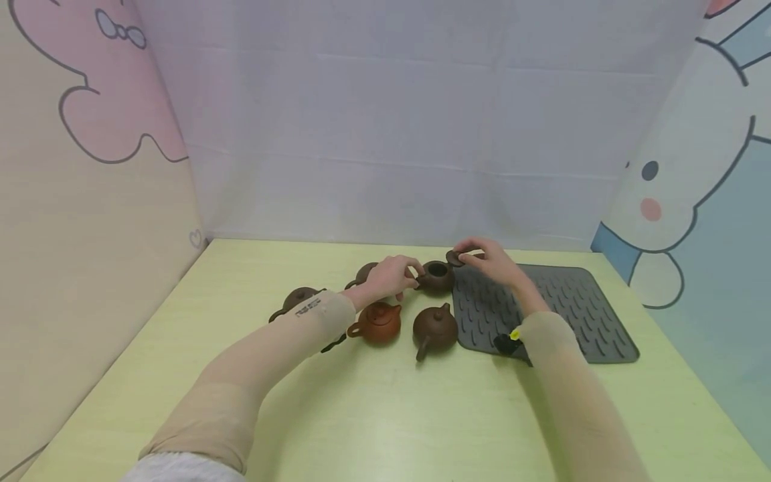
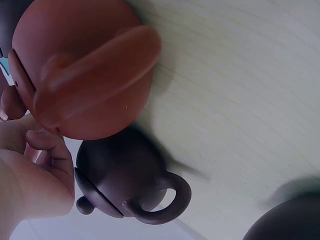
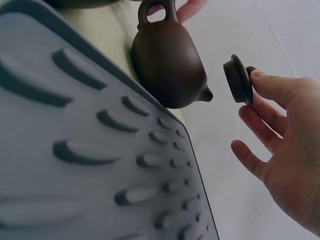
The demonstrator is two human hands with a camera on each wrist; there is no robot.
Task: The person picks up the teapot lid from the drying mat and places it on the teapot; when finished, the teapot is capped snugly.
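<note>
My right hand [image 1: 490, 262] pinches a dark brown teapot lid [image 3: 241, 82] by its knob, holding it tilted in the air. Just left of the lid stands the lidless dark teapot [image 1: 437, 282], its round mouth uncovered. At that pot's handle is my left hand [image 1: 393, 274], its thumb and fingers gripping the handle [image 3: 161, 11]. Under the left wrist sits a reddish-brown teapot [image 1: 381, 328], lid on. Another dark lidded teapot [image 2: 122, 170] is partly hidden behind the left hand.
A grey ridged mat [image 1: 548, 294] lies on the table right of the lidless pot. One more dark teapot [image 1: 435, 328] stands in front of it. A further dark teapot [image 1: 300, 296] is partly covered by the left sleeve. A white curtain [image 1: 385, 134] closes the back.
</note>
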